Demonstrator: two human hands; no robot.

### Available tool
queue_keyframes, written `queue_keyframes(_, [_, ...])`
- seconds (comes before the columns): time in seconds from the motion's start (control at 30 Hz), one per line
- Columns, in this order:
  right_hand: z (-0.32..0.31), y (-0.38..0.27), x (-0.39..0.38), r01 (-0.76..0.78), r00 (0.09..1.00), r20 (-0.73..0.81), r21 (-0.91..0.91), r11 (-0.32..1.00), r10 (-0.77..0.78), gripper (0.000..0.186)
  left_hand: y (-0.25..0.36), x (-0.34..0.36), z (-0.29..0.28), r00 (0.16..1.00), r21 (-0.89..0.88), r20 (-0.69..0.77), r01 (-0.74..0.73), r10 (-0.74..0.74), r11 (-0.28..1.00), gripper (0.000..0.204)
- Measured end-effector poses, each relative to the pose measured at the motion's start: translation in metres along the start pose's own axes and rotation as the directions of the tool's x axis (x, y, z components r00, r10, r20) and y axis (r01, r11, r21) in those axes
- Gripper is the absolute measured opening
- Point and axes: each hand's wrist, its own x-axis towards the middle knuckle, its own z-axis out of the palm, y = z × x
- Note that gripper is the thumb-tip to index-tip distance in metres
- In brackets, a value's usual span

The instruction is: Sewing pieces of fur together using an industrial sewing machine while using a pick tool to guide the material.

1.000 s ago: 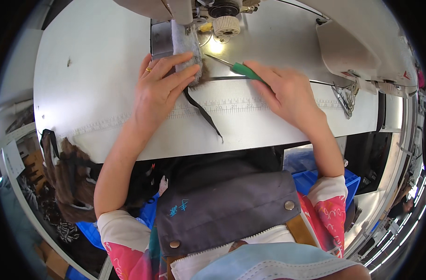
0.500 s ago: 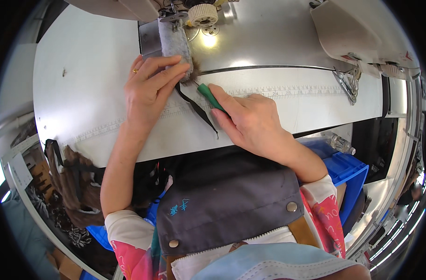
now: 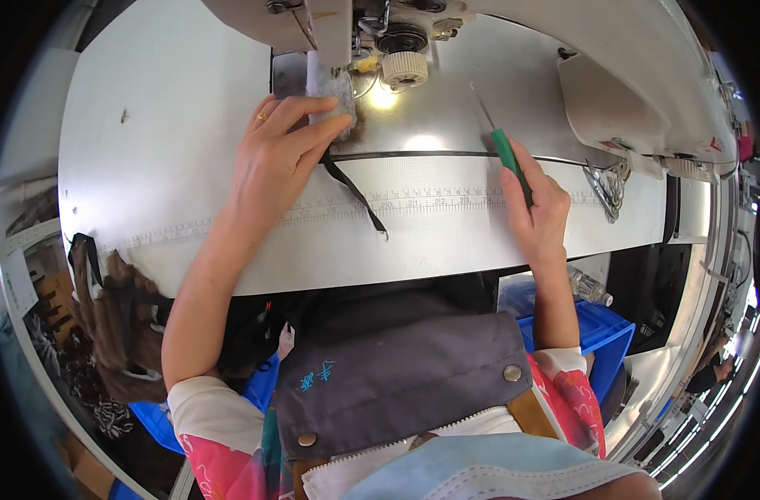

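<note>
My left hand [image 3: 282, 154] presses a small grey fuzzy fabric piece [image 3: 330, 87] flat under the sewing machine head [image 3: 338, 25], close to the needle area. A narrow black strap [image 3: 422, 155] runs from that piece to the right along the table, and a loose black end [image 3: 359, 196] trails toward me. My right hand [image 3: 537, 212] grips a green-handled pointed tool [image 3: 507, 158], its thin metal tip raised toward the machine bed, just above the strap.
The white sewing table [image 3: 172, 142] has a printed ruler strip [image 3: 413, 200] along its front. A pile of brown fur fabric [image 3: 113, 325] hangs at the left edge. A blue bin [image 3: 597, 329] sits below right, metal clips [image 3: 609, 187] lie at right.
My right hand has moved right and away from the left hand, carrying the green tool from beside the fabric out along the strap. The left hand stays on the fabric piece.
</note>
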Motion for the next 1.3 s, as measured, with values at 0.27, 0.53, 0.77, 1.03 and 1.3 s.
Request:
queue_keyframes(0.27, [0.007,0.006,0.0,-0.001,0.997,-0.078,0.105,0.994,0.01,0.031,-0.021,0.016,0.012,0.989,-0.112,-0.125,0.068,-0.082,0.991,0.013])
queue_keyframes(0.53, [-0.003,0.002,0.002,-0.018,0.992,-0.121,0.086,0.996,0.028,0.031,-0.037,0.039,0.008,0.985,-0.074,-0.056,0.157,-0.162,0.985,0.011])
queue_keyframes(0.77, [-0.01,-0.001,0.001,-0.063,0.994,-0.08,0.061,0.996,0.068,0.034,-0.041,0.034,0.014,0.977,-0.137,-0.057,0.196,-0.205,0.971,0.01])
queue_keyframes(1.03, [-0.032,0.006,0.006,-0.028,0.979,-0.201,0.004,1.0,0.028,0.028,-0.042,0.03,0.007,0.977,-0.157,-0.043,0.201,-0.21,0.967,0.014])
queue_keyframes(1.3, [-0.035,0.021,0.01,-0.07,0.975,-0.211,0.032,0.997,0.075,0.028,-0.038,0.038,-0.009,0.978,-0.211,-0.033,0.193,-0.204,0.958,0.017])
